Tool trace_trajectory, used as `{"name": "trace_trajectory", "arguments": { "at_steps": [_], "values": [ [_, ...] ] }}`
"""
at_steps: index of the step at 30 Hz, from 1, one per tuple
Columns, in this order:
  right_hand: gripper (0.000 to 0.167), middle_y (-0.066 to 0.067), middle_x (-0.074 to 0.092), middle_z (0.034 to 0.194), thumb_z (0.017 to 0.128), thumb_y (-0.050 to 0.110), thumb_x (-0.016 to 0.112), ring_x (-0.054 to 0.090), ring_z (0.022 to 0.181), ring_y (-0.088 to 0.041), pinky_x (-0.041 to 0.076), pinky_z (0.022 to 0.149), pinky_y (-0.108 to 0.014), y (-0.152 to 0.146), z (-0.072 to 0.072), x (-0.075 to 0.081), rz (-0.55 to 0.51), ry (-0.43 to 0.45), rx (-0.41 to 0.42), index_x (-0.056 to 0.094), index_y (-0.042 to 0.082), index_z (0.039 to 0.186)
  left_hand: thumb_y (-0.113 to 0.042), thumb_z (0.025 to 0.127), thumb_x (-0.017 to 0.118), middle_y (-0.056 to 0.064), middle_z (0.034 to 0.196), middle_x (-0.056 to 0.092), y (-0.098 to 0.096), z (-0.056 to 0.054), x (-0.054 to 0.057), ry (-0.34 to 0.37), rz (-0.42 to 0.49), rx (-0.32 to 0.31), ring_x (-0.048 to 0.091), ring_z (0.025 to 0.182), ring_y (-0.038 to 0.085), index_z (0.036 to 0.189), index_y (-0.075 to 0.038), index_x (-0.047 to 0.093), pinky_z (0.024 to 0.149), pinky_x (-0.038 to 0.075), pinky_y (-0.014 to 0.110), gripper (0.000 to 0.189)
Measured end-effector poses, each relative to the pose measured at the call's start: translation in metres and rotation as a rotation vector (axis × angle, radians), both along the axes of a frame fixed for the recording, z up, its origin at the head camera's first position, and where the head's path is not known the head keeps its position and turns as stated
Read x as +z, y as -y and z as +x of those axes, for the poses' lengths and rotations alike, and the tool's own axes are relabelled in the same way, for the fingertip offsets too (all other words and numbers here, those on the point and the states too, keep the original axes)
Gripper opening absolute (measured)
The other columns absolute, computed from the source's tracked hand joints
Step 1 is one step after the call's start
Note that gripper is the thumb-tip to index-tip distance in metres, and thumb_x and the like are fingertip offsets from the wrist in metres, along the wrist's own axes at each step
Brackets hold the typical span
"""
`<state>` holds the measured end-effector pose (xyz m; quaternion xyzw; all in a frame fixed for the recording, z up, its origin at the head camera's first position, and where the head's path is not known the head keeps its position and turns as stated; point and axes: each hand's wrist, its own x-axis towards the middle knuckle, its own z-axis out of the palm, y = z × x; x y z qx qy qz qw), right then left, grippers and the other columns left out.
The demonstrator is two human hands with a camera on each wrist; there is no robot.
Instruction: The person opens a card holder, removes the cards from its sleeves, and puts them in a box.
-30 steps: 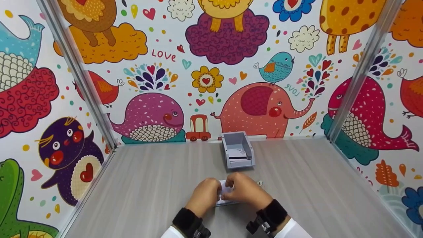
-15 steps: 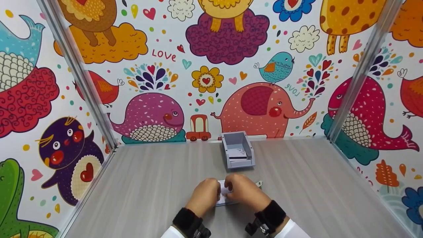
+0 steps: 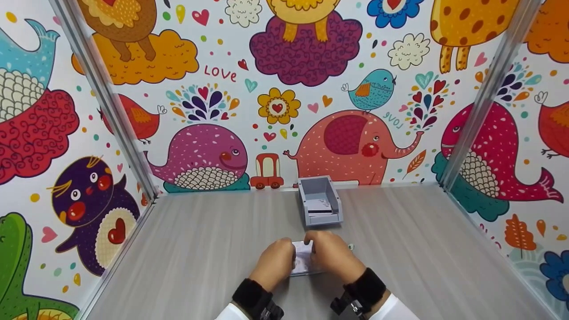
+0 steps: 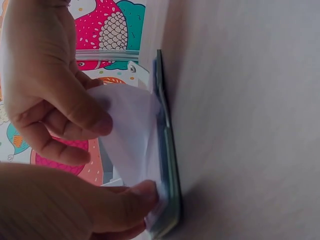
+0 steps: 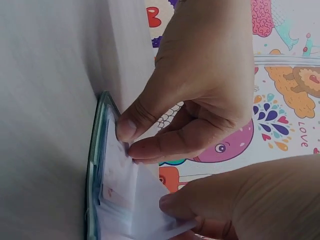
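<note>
A card holder (image 3: 303,263) with clear plastic pages lies open on the table between the two hands. My left hand (image 3: 274,263) pinches its left edge, thumb on the pages, as the right wrist view shows. One thin translucent page (image 4: 131,127) stands raised and bent, and my right hand (image 3: 334,257) pinches its free side between thumb and fingers. Beneath that page, a pale printed card (image 5: 114,182) sits in a sleeve. The holder's dark green cover (image 4: 171,172) rests on the table. Part of a white snap tab (image 3: 351,246) shows past the right hand.
Behind the hands stands a grey open-fronted bin (image 3: 322,220) with pale cards in it, close to the back wall. Patterned panels (image 3: 275,133) and metal posts (image 3: 471,98) enclose the grey wood-grain table (image 3: 200,240) on several sides.
My right hand has shifted slightly up and right, uncovering more of the page between the hands. The snap tab is more hidden than half a second ago. The left hand stays nearly still.
</note>
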<state>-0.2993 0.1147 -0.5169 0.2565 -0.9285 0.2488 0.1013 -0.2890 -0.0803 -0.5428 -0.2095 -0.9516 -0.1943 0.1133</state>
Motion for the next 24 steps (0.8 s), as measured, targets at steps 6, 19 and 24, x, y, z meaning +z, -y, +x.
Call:
{"name": "trace_trajectory", "arguments": {
  "at_steps": [6,19,24],
  "values": [
    [0.029,-0.008,0.076,0.085,0.079,-0.013,0.074,0.066,0.075,-0.021,0.057,0.068,-0.041,-0.002,-0.001,0.006,-0.002,0.001,-0.066,0.078,0.004,0.103,0.000,0.080,0.090,0.000,0.078,0.067,-0.001,0.000,0.001,0.019,-0.001,0.002,0.060,0.067,0.015,0.075,-0.011,0.071,0.064,0.054,0.035,0.023],
    [0.044,-0.018,0.084,0.113,0.080,-0.017,0.072,0.073,0.089,-0.025,0.064,0.083,-0.049,-0.018,-0.010,0.006,-0.010,0.096,-0.197,0.078,0.001,0.119,0.000,0.081,0.093,0.000,0.081,0.067,-0.002,-0.003,0.000,0.059,-0.029,0.030,0.060,0.070,0.015,0.077,-0.008,0.074,0.068,0.056,0.036,0.021],
    [0.047,-0.016,0.082,0.112,0.080,-0.013,0.077,0.067,0.088,-0.025,0.060,0.082,-0.048,-0.026,-0.013,0.005,0.019,0.188,-0.244,0.075,0.003,0.125,0.000,0.079,0.094,0.000,0.081,0.067,-0.003,-0.003,0.000,0.057,-0.025,0.039,0.061,0.070,0.015,0.076,-0.008,0.075,0.068,0.056,0.036,0.021]
  ]
}}
